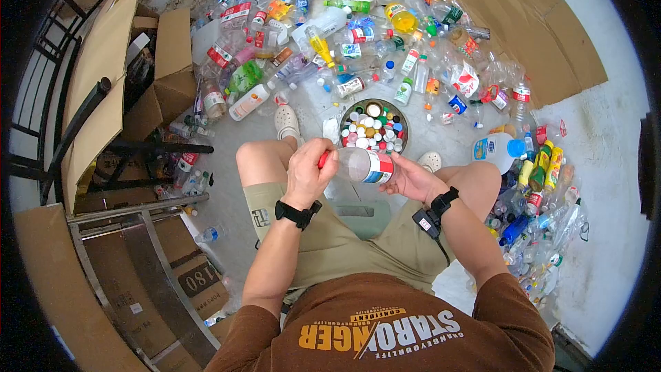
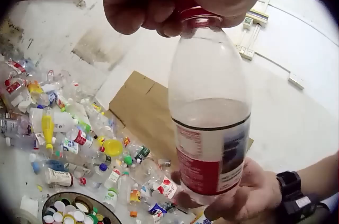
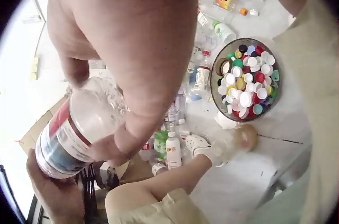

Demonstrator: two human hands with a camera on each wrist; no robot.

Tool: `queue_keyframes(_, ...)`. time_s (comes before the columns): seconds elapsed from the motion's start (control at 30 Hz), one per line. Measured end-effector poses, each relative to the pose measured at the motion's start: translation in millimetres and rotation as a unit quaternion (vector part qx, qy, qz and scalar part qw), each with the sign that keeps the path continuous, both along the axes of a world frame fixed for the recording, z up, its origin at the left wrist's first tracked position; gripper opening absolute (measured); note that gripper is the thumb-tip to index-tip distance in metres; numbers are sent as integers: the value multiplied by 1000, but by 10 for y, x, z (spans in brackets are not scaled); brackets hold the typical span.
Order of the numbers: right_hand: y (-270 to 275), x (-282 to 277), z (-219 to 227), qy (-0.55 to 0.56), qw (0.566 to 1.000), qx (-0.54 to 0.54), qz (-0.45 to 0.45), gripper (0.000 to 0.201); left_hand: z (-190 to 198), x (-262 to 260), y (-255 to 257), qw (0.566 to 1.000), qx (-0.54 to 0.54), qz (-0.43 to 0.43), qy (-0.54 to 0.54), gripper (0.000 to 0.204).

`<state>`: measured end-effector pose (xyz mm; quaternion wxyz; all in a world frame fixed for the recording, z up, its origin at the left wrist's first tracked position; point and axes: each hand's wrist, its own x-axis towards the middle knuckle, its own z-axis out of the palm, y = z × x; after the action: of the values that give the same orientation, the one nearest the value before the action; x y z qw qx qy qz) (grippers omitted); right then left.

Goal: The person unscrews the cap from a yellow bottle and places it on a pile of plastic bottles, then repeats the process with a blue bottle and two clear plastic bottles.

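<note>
A clear plastic bottle (image 1: 354, 164) with a red, white and dark label lies across the space between the two hands. My left hand (image 1: 311, 171) curls round its red cap (image 1: 323, 159) at the neck end; most of the cap is hidden by the fingers. At the labelled end, my right hand (image 1: 415, 180) holds the bottle from the base side. In the left wrist view the bottle (image 2: 209, 83) looks empty. Beyond the hands on the floor sits a round bowl (image 1: 404, 147) full of loose bottle caps (image 1: 372, 127), many of them white.
A wide heap of empty plastic bottles (image 1: 344, 52) spreads in front. More bottles (image 1: 533, 213) pile up at the right. On the left stand an open cardboard box (image 1: 172, 45) and a metal frame (image 1: 148, 207). Both knees flank the hands.
</note>
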<state>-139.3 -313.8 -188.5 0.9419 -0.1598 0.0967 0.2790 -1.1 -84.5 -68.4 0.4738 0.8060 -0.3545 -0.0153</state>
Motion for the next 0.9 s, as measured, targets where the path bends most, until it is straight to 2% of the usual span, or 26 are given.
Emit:
queue_keyframes(0.07,148,13,398,4,990,-109,-88,62,50,11,-7,999,0,-15,-35,12)
queue_keyframes(0.17,180,19,397,-106,976,-139,-131,57,196,7,-38,994,15,-49,-98,11)
queue_keyframes(0.27,184,29,438,-55,983,-104,-143,52,288,-21,-109,989,-11,-66,-129,15)
queue_keyframes(0.37,184,75,637,28,994,-59,-87,53,284,-37,-111,986,7,-71,-148,18)
queue_keyframes(0.47,43,11,194,-33,999,10,7,57,297,-35,-105,983,12,-85,-163,18)
queue_keyframes(0.57,72,-20,129,-8,997,-51,-55,53,298,-19,-122,987,-19,-62,-149,11)
queue_keyframes(0.67,129,18,392,-27,990,-84,-108,49,202,-4,-89,994,-5,1,-107,12)
queue_keyframes(0.77,158,28,459,-10,985,-90,-150,52,144,-23,-88,994,-52,83,52,12)
queue_keyframes(0.8,157,24,447,-3,983,-94,-158,54,67,11,-68,991,-65,106,48,18)
queue_keyframes(0.87,145,26,395,11,979,-104,-173,57,-187,166,74,971,-121,116,169,19)
queue_keyframes(0.9,133,26,366,8,978,-121,-168,57,-177,238,131,954,-148,122,229,20)
